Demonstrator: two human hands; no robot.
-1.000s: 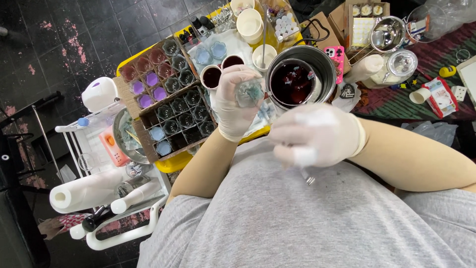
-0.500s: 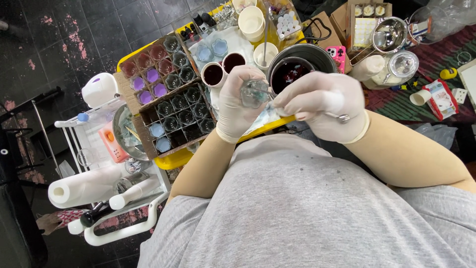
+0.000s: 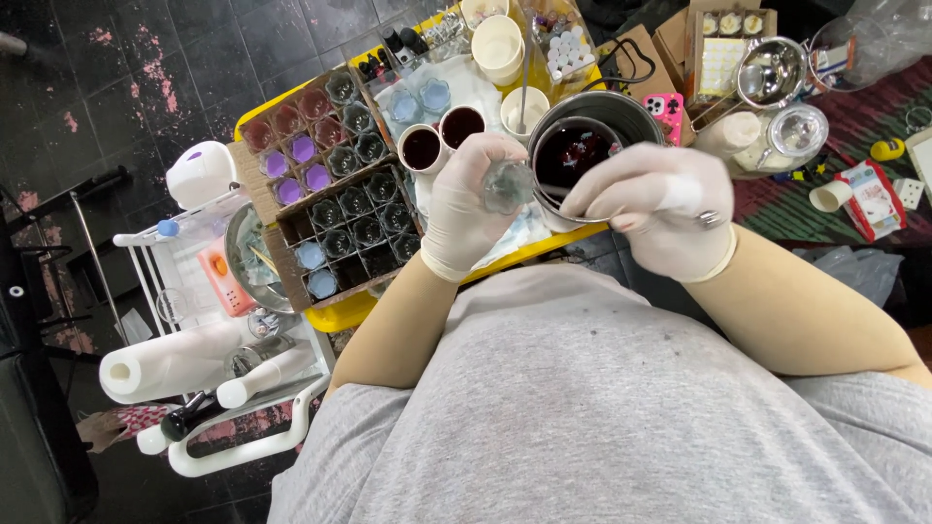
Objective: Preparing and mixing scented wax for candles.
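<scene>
My left hand (image 3: 468, 211), in a white glove, holds a small clear glass cup (image 3: 509, 184) up over the yellow tray (image 3: 342, 312). My right hand (image 3: 662, 213), also gloved, is closed on a thin tool whose end reaches toward the cup; the tool itself is mostly hidden by the fingers. Just behind both hands stands a steel pot (image 3: 621, 109) with a smaller pitcher of dark red liquid (image 3: 577, 153) inside it. Two white cups of dark red liquid (image 3: 423, 147) stand to the left of the pot.
A cardboard box of small glass cups (image 3: 340, 218), some filled purple, red or pale blue, lies on the tray's left. A white cart (image 3: 204, 291) with a paper roll (image 3: 165, 361) stands lower left. Steel bowls (image 3: 772, 70), a pink phone (image 3: 664, 107) and boxes are at the right.
My right hand rose from near my belly to the cup in my left hand, over the pot. My left hand stayed nearly still with the cup.
</scene>
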